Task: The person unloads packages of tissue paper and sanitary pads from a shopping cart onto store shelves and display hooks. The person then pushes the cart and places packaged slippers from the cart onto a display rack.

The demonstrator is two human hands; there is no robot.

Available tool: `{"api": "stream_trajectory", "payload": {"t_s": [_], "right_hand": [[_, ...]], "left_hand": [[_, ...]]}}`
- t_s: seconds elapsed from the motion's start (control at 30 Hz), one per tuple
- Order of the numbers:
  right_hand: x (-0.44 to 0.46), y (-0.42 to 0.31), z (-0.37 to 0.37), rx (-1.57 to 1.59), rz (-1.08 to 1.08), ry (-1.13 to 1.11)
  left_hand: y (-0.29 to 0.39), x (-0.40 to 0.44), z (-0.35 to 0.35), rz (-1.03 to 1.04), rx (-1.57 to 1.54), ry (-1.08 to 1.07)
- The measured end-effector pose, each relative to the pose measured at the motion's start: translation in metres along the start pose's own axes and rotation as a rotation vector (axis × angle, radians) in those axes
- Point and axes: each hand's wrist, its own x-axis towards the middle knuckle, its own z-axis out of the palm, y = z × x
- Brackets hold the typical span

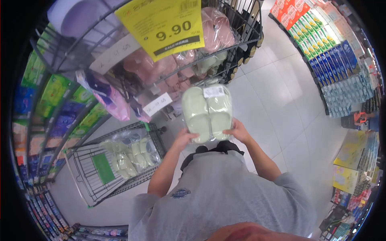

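Observation:
A pair of pale green slippers (207,114) in clear plastic, with a white label near the top, is held in front of my body. My left hand (185,138) grips its lower left edge, and my right hand (238,131) grips the lower right edge. Just beyond the slippers is a black wire rack (157,82) with pink and green wrapped slippers and a yellow 9.90 price sign (165,26). To the left, a shopping cart (86,172) carries several wrapped green slippers (130,158).
Shelves of green and blue packages (52,96) line the left side. On the right are shelves with toothpaste-like boxes (333,60) and yellow boxes (348,160). Pale floor tiles (277,96) show between the rack and the right shelves.

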Motion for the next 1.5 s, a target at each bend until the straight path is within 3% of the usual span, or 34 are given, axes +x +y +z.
{"api": "stream_trajectory", "payload": {"t_s": [0.17,0.27,0.33,0.53,0.63,0.7,0.77,0.8,0.9,0.97,1.13,1.2,1.27,1.4,1.47,1.5], "right_hand": [[-0.005,-0.026,-0.056,-0.166,-0.014,0.051],[0.008,-0.111,-0.079,-0.179,-0.077,0.063],[0.026,-0.151,-0.094,-0.043,-0.289,0.028],[0.067,-0.267,-0.123,-0.144,-0.451,0.055],[0.111,-0.297,-0.135,-0.189,-0.477,0.059],[0.139,-0.308,-0.140,-0.242,-0.527,0.118],[0.177,-0.307,-0.150,-0.431,-0.617,0.232],[0.194,-0.308,-0.150,-0.577,-0.627,0.322],[0.208,-0.310,-0.148,-0.770,-0.600,0.377],[0.212,-0.304,-0.147,-1.002,-0.467,0.463],[0.206,-0.286,-0.136,-1.066,-0.579,0.520],[0.199,-0.274,-0.134,-1.005,-0.943,0.710],[0.196,-0.259,-0.137,-0.930,-1.172,0.720],[0.163,-0.197,-0.146,-0.955,-1.247,0.605],[0.148,-0.156,-0.147,-0.800,-1.213,0.527],[0.142,-0.127,-0.151,-0.807,-1.109,0.406]], "left_hand": [[0.053,0.015,0.058,0.263,0.206,-0.026],[0.112,0.020,0.088,0.389,0.341,-0.006],[0.149,0.028,0.103,0.494,0.333,-0.027],[0.242,0.032,0.150,0.608,-0.046,-0.012],[0.276,0.052,0.161,0.665,-0.065,0.188],[0.293,0.086,0.153,0.716,-0.050,0.199],[0.313,0.110,0.150,0.754,0.012,0.231],[0.323,0.123,0.147,0.758,0.146,0.376],[0.327,0.147,0.155,0.781,0.435,0.629],[0.315,0.154,0.167,0.815,0.630,0.797],[0.309,0.153,0.169,0.728,0.784,0.780],[0.310,0.146,0.178,0.692,0.827,0.811],[0.312,0.128,0.200,0.449,1.049,0.945],[0.289,0.126,0.208,0.676,1.097,1.179],[0.270,0.118,0.207,0.942,1.143,1.210],[0.260,0.104,0.214,1.003,1.089,1.110]]}}
